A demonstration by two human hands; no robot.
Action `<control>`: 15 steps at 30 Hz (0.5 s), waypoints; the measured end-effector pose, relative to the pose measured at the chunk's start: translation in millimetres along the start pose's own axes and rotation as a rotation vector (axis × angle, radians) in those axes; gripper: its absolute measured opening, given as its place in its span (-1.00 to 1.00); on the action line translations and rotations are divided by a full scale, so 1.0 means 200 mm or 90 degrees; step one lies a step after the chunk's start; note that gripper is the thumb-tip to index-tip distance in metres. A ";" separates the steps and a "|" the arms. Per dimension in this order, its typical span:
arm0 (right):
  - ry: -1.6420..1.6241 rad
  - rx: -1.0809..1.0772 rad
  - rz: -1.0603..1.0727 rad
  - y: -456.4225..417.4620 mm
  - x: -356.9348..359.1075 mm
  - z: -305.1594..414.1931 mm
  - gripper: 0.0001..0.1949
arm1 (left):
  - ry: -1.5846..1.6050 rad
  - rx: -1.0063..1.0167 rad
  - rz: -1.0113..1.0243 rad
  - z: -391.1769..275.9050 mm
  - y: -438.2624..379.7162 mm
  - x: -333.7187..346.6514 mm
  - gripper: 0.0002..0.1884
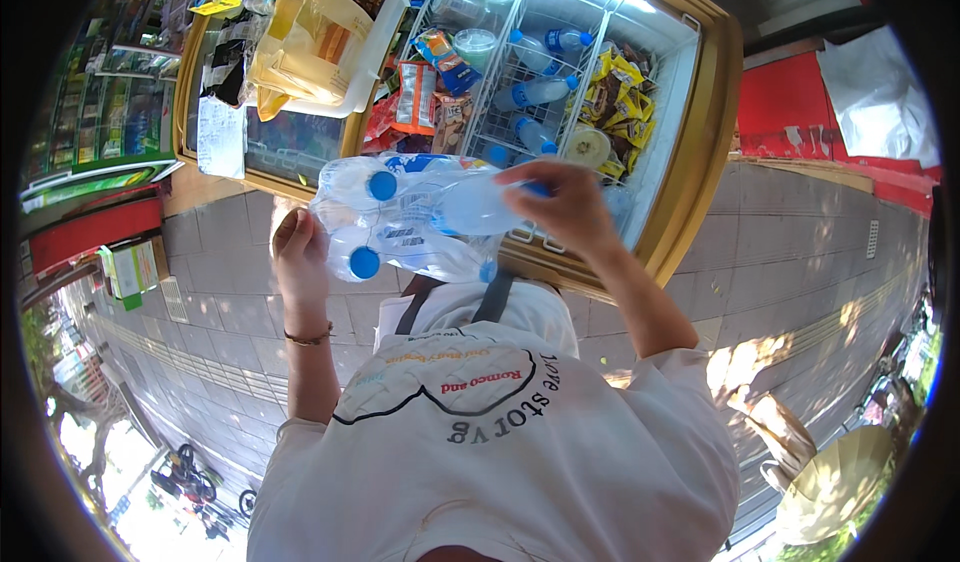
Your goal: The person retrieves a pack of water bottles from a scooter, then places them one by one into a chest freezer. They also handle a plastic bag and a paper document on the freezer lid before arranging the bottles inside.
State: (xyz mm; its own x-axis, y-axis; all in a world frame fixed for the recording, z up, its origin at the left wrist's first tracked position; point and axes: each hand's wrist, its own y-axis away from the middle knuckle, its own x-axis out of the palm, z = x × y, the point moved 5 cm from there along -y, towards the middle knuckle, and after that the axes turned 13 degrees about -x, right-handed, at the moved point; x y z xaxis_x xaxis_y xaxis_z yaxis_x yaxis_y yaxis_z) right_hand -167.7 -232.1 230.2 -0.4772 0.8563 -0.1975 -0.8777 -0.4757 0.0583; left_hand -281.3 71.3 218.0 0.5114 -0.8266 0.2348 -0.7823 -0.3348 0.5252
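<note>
My left hand (300, 243) grips the left edge of a clear plastic-wrapped pack of water bottles (405, 221), held in front of the freezer. Blue caps show at the pack's left end. My right hand (562, 198), slightly blurred, holds a frosty plastic bottle (476, 202) by its blue-capped end, over the pack's right part; whether the bottle's base is inside the wrap cannot be told. Beyond, in the open chest freezer (694, 142), several blue-capped bottles (536, 92) lie in a white wire basket (517, 18).
Snack packets (416, 97) and lidded tubs (475, 43) fill the compartment left of the bottles; yellow-brown packets (619, 97) lie to the right. A white bin (375, 59) with paper bags (307, 48) stands on the freezer's left side. A person (780, 431) is at the lower right.
</note>
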 end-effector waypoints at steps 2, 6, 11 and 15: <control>-0.051 -0.037 -0.014 -0.04 -0.25 0.04 -0.78 | 0.019 0.008 -0.037 0.02 0.00 0.00 -0.81; -0.158 -0.062 -0.119 -0.09 -0.64 0.06 -0.75 | 0.036 -0.008 -0.040 0.09 0.02 -0.05 -0.81; 0.131 -0.022 -0.163 -0.33 -0.52 -0.31 -0.70 | 0.039 -0.005 -0.044 0.10 0.05 -0.03 -0.83; 0.325 0.077 -0.171 -0.59 -0.15 -0.91 -0.63 | 0.006 0.017 -0.041 0.09 0.05 0.03 -0.81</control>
State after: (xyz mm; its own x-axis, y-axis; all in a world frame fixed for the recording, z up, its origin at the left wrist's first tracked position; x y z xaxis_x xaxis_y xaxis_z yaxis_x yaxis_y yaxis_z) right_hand -42.7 -238.5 52.1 -0.1826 0.7238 -0.6654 -0.9779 -0.2035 0.0470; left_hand -292.2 54.4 209.9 0.5641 -0.7987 0.2094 -0.7571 -0.3991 0.5172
